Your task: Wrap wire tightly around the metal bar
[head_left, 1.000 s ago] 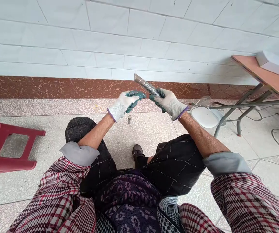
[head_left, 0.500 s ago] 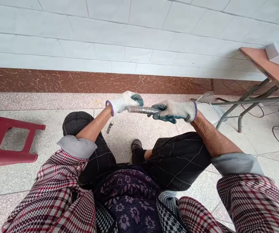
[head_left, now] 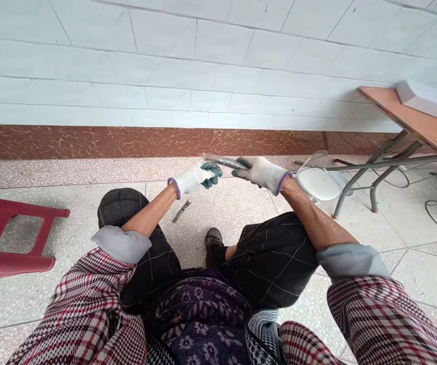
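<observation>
Both my hands wear white gloves with green palms and are held out over my knees. My right hand (head_left: 262, 171) is closed round a long grey threaded metal rod (head_left: 224, 161), which lies nearly level and points left. My left hand (head_left: 197, 176) is curled in a loose fist just below the rod's free end; what its fingers pinch is too small to make out. A short piece of the same grey metal (head_left: 181, 211) hangs or falls below my left wrist, above the floor.
A red plastic stool (head_left: 11, 238) stands at the left. At the right, a clear tub holding white material (head_left: 319, 181) sits on the floor beside a folding table (head_left: 419, 124) with metal legs. Cables lie at far right. A tiled wall runs behind.
The rod swung from tilted up-left to nearly level. The short metal piece, upright under my hands a second ago, has tipped and shifted left and down.
</observation>
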Tool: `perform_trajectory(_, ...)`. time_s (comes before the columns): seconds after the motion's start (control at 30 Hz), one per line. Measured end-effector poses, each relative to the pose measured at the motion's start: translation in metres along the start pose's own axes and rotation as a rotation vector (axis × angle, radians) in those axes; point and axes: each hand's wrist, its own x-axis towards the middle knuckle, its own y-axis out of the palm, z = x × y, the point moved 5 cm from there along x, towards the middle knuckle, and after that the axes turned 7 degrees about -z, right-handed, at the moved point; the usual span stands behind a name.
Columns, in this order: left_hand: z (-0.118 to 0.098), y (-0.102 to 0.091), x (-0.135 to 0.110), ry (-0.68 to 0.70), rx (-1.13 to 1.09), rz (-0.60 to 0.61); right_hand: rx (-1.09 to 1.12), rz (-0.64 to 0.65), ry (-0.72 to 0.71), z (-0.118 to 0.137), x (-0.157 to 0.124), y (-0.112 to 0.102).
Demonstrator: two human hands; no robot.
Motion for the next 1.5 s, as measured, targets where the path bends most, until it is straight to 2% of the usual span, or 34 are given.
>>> perform_trajectory(0.03, -0.006, 0.008, -0.001, 0.12, 0.045, 0.151, 0.032, -0.001, 0.003, 0.004, -0.003, 0.0)
perform_trajectory(0.07, -0.012, 0.012, -0.002, 0.213, 0.069, 0.213, 0.071, 0.007, 0.017, 0.007, -0.005, 0.0)
perform_trajectory(0.1, -0.015, 0.012, -0.002, 0.276, 0.079, 0.227, 0.112, 0.022, 0.04, 0.01, -0.007, 0.001)
perform_trajectory(0.17, -0.019, 0.011, -0.001, 0.317, 0.082, 0.216, 0.176, 0.057, 0.095, 0.014, -0.011, 0.003)
perform_trajectory(0.23, -0.022, 0.01, -0.001, 0.327, 0.075, 0.207, 0.203, 0.082, 0.127, 0.016, -0.014, 0.003)
perform_trajectory(0.33, -0.025, 0.013, -0.003, 0.305, -0.044, 0.263, 0.232, 0.097, 0.106, 0.016, -0.016, 0.002)
perform_trajectory(0.4, -0.024, 0.019, -0.003, 0.236, -0.149, 0.289, 0.223, 0.131, 0.09, 0.01, -0.017, 0.003)
perform_trajectory(0.47, -0.021, 0.026, 0.0, 0.156, -0.199, 0.257, 0.165, 0.135, 0.078, 0.003, -0.018, 0.004)
perform_trajectory(0.53, -0.018, 0.032, 0.005, 0.115, -0.21, 0.205, 0.027, 0.034, 0.015, -0.001, -0.016, 0.001)
perform_trajectory(0.63, -0.016, 0.041, 0.012, 0.095, -0.247, 0.203, -0.296, -0.2, -0.146, 0.003, -0.016, -0.007)
perform_trajectory(0.7, -0.016, 0.042, 0.013, 0.091, -0.272, 0.232, -0.461, -0.273, -0.189, 0.008, -0.018, -0.01)
perform_trajectory(0.77, -0.018, 0.041, 0.009, 0.106, -0.255, 0.265, -0.536, -0.285, -0.175, 0.009, -0.018, -0.011)
perform_trajectory(0.9, -0.028, 0.034, -0.013, 0.171, -0.104, 0.288, -0.505, -0.262, -0.136, 0.006, -0.015, -0.011)
perform_trajectory(1.0, -0.031, 0.03, -0.025, 0.196, -0.039, 0.302, -0.288, -0.267, -0.109, 0.005, -0.012, -0.013)
perform_trajectory(1.07, -0.029, 0.026, -0.022, 0.2, -0.017, 0.322, -0.035, -0.225, -0.057, 0.006, -0.012, -0.013)
perform_trajectory(1.13, -0.023, 0.021, -0.014, 0.217, 0.014, 0.343, 0.245, -0.115, -0.017, 0.01, -0.015, -0.011)
perform_trajectory(1.2, -0.019, 0.014, -0.003, 0.238, 0.048, 0.335, 0.442, 0.049, -0.015, 0.018, -0.022, -0.006)
perform_trajectory(1.27, -0.016, 0.009, 0.005, 0.251, 0.08, 0.317, 0.484, 0.275, -0.026, 0.024, -0.031, 0.002)
perform_trajectory(1.33, -0.015, 0.005, 0.006, 0.272, 0.116, 0.316, 0.364, 0.488, -0.011, 0.022, -0.039, 0.012)
perform_trajectory(1.37, -0.015, 0.004, 0.005, 0.277, 0.143, 0.323, 0.252, 0.552, -0.003, 0.018, -0.04, 0.017)
perform_trajectory(1.43, -0.011, 0.003, 0.0, 0.269, 0.196, 0.345, -0.069, 0.537, 0.012, 0.006, -0.036, 0.024)
perform_trajectory(1.5, -0.005, 0.001, -0.004, 0.242, 0.231, 0.356, -0.365, 0.41, 0.028, -0.003, -0.027, 0.024)
